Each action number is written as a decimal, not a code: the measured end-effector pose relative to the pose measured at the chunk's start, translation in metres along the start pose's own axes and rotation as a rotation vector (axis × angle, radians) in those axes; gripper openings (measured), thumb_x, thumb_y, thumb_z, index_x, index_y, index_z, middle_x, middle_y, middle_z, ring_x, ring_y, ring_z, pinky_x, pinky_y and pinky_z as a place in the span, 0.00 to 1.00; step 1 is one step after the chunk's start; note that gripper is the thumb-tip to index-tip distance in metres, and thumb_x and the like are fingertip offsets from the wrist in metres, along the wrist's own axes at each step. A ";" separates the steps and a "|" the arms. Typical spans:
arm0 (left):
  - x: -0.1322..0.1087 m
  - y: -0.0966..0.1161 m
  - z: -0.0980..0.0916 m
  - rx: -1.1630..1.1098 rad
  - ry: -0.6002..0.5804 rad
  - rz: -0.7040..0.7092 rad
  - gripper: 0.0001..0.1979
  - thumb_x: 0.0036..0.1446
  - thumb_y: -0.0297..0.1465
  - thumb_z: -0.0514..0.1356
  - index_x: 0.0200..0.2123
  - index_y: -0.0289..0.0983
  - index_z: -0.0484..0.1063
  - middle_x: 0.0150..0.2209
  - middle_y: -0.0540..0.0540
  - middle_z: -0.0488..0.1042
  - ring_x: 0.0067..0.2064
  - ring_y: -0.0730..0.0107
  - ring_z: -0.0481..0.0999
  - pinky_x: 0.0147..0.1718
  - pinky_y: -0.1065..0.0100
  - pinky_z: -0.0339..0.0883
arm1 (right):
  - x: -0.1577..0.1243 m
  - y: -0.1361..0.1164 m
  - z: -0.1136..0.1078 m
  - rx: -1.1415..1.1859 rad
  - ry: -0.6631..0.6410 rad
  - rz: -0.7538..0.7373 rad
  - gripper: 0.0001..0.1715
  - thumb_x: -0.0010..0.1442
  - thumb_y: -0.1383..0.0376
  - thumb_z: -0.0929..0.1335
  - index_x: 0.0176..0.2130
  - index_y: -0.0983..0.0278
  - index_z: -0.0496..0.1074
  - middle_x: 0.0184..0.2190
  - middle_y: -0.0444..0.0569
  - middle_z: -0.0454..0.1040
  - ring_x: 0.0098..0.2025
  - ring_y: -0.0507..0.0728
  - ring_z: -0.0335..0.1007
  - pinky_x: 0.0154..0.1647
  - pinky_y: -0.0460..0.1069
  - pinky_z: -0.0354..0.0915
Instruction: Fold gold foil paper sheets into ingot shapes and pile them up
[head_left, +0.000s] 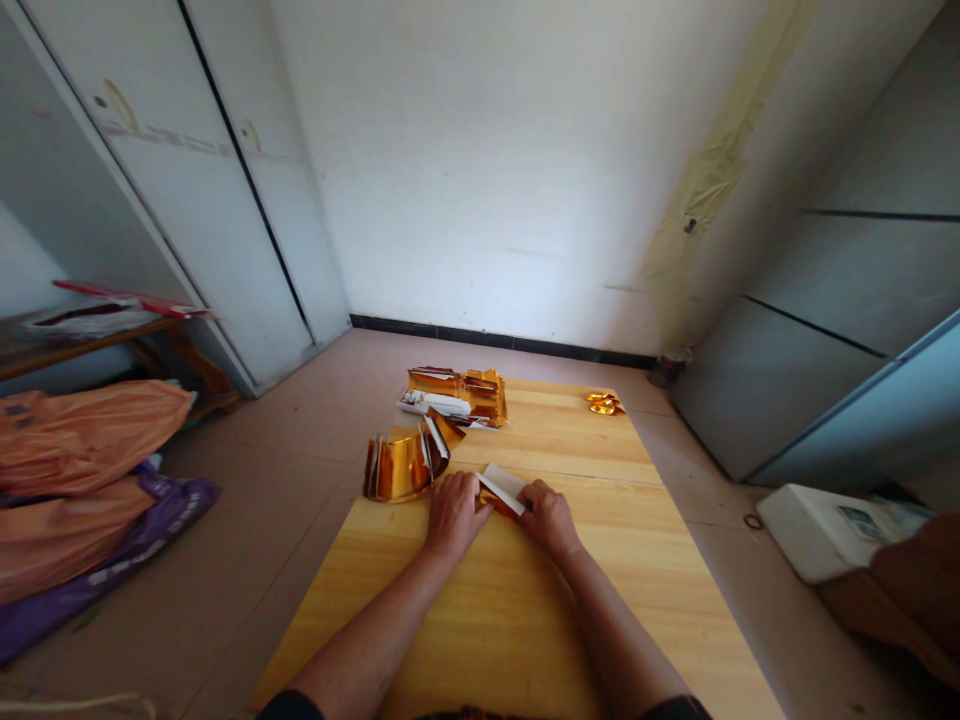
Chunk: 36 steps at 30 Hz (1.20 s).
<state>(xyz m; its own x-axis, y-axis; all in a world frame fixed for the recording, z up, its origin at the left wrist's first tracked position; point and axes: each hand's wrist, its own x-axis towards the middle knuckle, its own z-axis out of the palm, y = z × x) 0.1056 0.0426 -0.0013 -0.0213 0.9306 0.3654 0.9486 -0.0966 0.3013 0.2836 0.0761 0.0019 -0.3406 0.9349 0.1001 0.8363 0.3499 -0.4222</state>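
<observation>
Between my hands is a small sheet of gold foil paper (501, 487), its pale back facing up and some gold showing along the near edge. My left hand (456, 515) has its fingers closed on the left end of the sheet. At the other end, my right hand (549, 515) pinches the sheet's right corner. Just beyond my left hand, a curved fan of gold foil papers (405, 465) stands on the wooden table (600, 600). Behind it lies a pile of gold foil papers (484, 395) with a white roll-like piece (435, 404) in front.
Crumpled gold foil pieces (604, 403) lie at the table's far right corner. Orange and purple bags (90, 480) sit on the floor at left, below a wooden bench (172, 345). A white box (821, 530) stands at right, near a grey cabinet (810, 330).
</observation>
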 end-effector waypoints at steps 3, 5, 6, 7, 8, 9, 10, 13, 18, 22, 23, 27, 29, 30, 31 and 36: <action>-0.002 -0.001 0.004 -0.058 0.031 -0.001 0.10 0.48 0.29 0.62 0.34 0.38 0.65 0.34 0.46 0.70 0.39 0.61 0.70 0.39 0.63 0.63 | 0.000 0.001 0.001 0.020 0.015 0.018 0.09 0.56 0.59 0.67 0.30 0.62 0.74 0.31 0.46 0.72 0.31 0.51 0.67 0.30 0.43 0.55; -0.002 -0.002 0.007 -0.109 0.071 -0.001 0.19 0.48 0.27 0.62 0.44 0.37 0.64 0.39 0.44 0.70 0.44 0.59 0.70 0.42 0.61 0.64 | 0.000 0.002 0.001 0.033 0.011 0.016 0.09 0.56 0.60 0.67 0.30 0.62 0.74 0.31 0.46 0.72 0.31 0.51 0.67 0.30 0.43 0.55; -0.002 -0.003 0.008 -0.139 0.092 0.002 0.24 0.48 0.25 0.62 0.50 0.37 0.61 0.43 0.42 0.70 0.46 0.59 0.69 0.44 0.60 0.64 | 0.001 0.002 0.001 0.038 0.008 0.009 0.07 0.56 0.62 0.67 0.31 0.61 0.74 0.31 0.45 0.72 0.31 0.51 0.68 0.30 0.43 0.56; -0.002 -0.003 0.009 -0.170 0.114 0.008 0.29 0.48 0.24 0.61 0.54 0.37 0.58 0.46 0.41 0.69 0.49 0.59 0.68 0.47 0.59 0.64 | 0.001 0.003 0.001 0.041 0.005 0.000 0.05 0.55 0.65 0.67 0.32 0.61 0.74 0.31 0.45 0.72 0.32 0.50 0.68 0.31 0.43 0.56; -0.002 -0.004 0.009 -0.200 0.132 0.017 0.31 0.48 0.22 0.60 0.56 0.38 0.57 0.48 0.41 0.68 0.51 0.59 0.67 0.49 0.59 0.63 | 0.001 0.004 0.001 0.040 0.005 -0.011 0.06 0.54 0.68 0.66 0.32 0.61 0.74 0.32 0.45 0.72 0.32 0.50 0.68 0.32 0.43 0.56; -0.003 -0.004 0.010 -0.225 0.141 0.034 0.30 0.48 0.21 0.58 0.56 0.39 0.57 0.49 0.41 0.67 0.52 0.59 0.66 0.50 0.58 0.63 | 0.000 0.004 0.002 0.036 0.007 -0.025 0.08 0.54 0.70 0.66 0.33 0.61 0.74 0.32 0.45 0.72 0.33 0.50 0.68 0.33 0.43 0.56; -0.003 -0.005 0.009 -0.242 0.138 0.061 0.28 0.48 0.20 0.57 0.54 0.40 0.61 0.50 0.42 0.67 0.53 0.60 0.66 0.51 0.58 0.62 | 0.000 0.005 0.002 0.027 0.010 -0.039 0.09 0.53 0.72 0.65 0.33 0.61 0.74 0.32 0.45 0.72 0.33 0.50 0.67 0.34 0.43 0.56; -0.004 -0.007 0.007 -0.233 0.074 0.164 0.19 0.47 0.17 0.54 0.42 0.39 0.70 0.50 0.44 0.69 0.51 0.61 0.66 0.50 0.59 0.63 | -0.003 0.005 0.003 -0.015 0.028 -0.095 0.12 0.52 0.74 0.64 0.33 0.62 0.73 0.32 0.45 0.71 0.33 0.51 0.66 0.34 0.43 0.55; -0.006 -0.008 -0.002 -0.156 -0.041 0.258 0.15 0.51 0.18 0.52 0.37 0.39 0.72 0.44 0.45 0.73 0.44 0.62 0.67 0.43 0.60 0.63 | -0.012 -0.002 -0.002 -0.154 0.024 -0.161 0.14 0.52 0.76 0.62 0.34 0.63 0.72 0.33 0.47 0.70 0.37 0.53 0.64 0.37 0.46 0.52; -0.009 -0.008 -0.007 -0.092 -0.087 0.319 0.12 0.54 0.20 0.52 0.35 0.39 0.72 0.40 0.45 0.74 0.43 0.61 0.67 0.40 0.60 0.61 | -0.018 -0.004 -0.008 -0.268 -0.007 -0.224 0.12 0.54 0.75 0.62 0.35 0.63 0.71 0.36 0.48 0.70 0.39 0.54 0.62 0.39 0.48 0.51; -0.009 -0.008 -0.008 -0.083 -0.093 0.334 0.12 0.54 0.20 0.52 0.35 0.39 0.72 0.39 0.45 0.74 0.43 0.62 0.67 0.40 0.61 0.61 | -0.019 -0.004 -0.009 -0.287 -0.012 -0.243 0.11 0.54 0.75 0.63 0.35 0.62 0.71 0.37 0.48 0.70 0.40 0.54 0.62 0.39 0.48 0.51; -0.012 -0.010 -0.007 -0.080 -0.117 0.376 0.12 0.56 0.21 0.50 0.34 0.38 0.71 0.38 0.44 0.73 0.42 0.63 0.67 0.41 0.63 0.61 | -0.025 -0.004 -0.012 -0.330 -0.024 -0.293 0.06 0.56 0.71 0.64 0.34 0.62 0.70 0.36 0.48 0.70 0.41 0.56 0.60 0.39 0.49 0.51; -0.012 -0.011 -0.007 -0.078 -0.138 0.384 0.11 0.56 0.21 0.51 0.35 0.38 0.71 0.38 0.44 0.73 0.41 0.64 0.67 0.41 0.63 0.61 | -0.029 -0.005 -0.013 -0.344 -0.035 -0.306 0.06 0.59 0.70 0.64 0.34 0.61 0.69 0.36 0.48 0.70 0.41 0.56 0.60 0.39 0.49 0.50; -0.012 -0.011 -0.008 -0.075 -0.149 0.384 0.11 0.56 0.21 0.51 0.35 0.38 0.71 0.38 0.44 0.73 0.41 0.63 0.67 0.41 0.63 0.61 | -0.031 -0.005 -0.013 -0.350 -0.037 -0.311 0.06 0.60 0.70 0.63 0.35 0.61 0.69 0.37 0.48 0.70 0.41 0.56 0.60 0.39 0.49 0.50; -0.013 -0.011 -0.009 -0.071 -0.159 0.383 0.11 0.56 0.22 0.51 0.35 0.38 0.71 0.39 0.44 0.73 0.41 0.63 0.67 0.41 0.63 0.61 | -0.032 -0.005 -0.014 -0.355 -0.037 -0.314 0.06 0.61 0.69 0.63 0.36 0.61 0.69 0.37 0.48 0.70 0.41 0.56 0.60 0.39 0.49 0.50; -0.014 -0.005 -0.021 -0.045 -0.207 0.362 0.14 0.51 0.21 0.54 0.39 0.40 0.71 0.44 0.45 0.73 0.45 0.62 0.68 0.42 0.60 0.58 | -0.034 -0.004 -0.014 -0.383 -0.045 -0.316 0.06 0.62 0.69 0.63 0.38 0.60 0.69 0.39 0.48 0.70 0.41 0.56 0.59 0.38 0.50 0.51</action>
<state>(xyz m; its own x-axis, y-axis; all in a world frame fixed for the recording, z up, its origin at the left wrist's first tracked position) 0.0943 0.0227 0.0101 0.3789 0.8846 0.2718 0.8683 -0.4414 0.2262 0.2980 0.0439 0.0133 -0.6138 0.7792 0.1268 0.7842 0.6203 -0.0157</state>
